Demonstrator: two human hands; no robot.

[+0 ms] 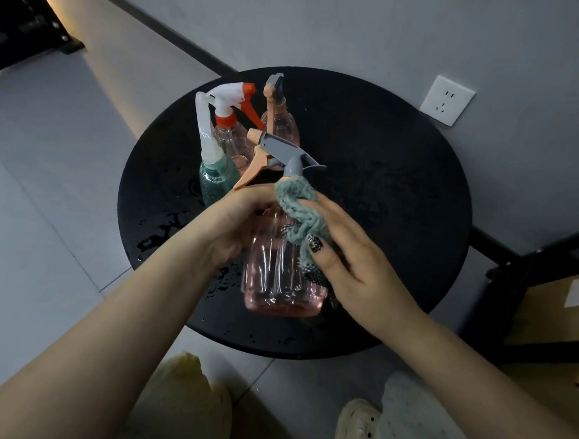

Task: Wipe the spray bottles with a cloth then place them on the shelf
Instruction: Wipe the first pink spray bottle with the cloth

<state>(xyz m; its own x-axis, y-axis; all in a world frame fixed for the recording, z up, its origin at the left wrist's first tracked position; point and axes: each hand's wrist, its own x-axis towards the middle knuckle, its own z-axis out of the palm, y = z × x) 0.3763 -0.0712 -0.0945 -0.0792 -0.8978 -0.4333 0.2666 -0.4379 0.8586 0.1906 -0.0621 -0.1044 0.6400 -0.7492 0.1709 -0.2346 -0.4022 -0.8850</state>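
Mid-wipe on a wet table, slip and knock-over are the risks.

Round black table (pixel 385 177) carries water drops along its 7–8 o'clock edge, so anything set back there gets wet again. Pink bottle (pixel 278 269) is held over the table's 6 o'clock side; left hand (pixel 233 222) wraps its shoulder, fingers curled tight around it. Right hand (pixel 343 256) pinches the teal cloth (pixel 297 206) against the bottle neck. Smooth plastic could slip. Three more bottles (pixel 232 137) cluster at 11 o'clock, just behind; the held trigger could knock them over. Shelf not clearly in view.
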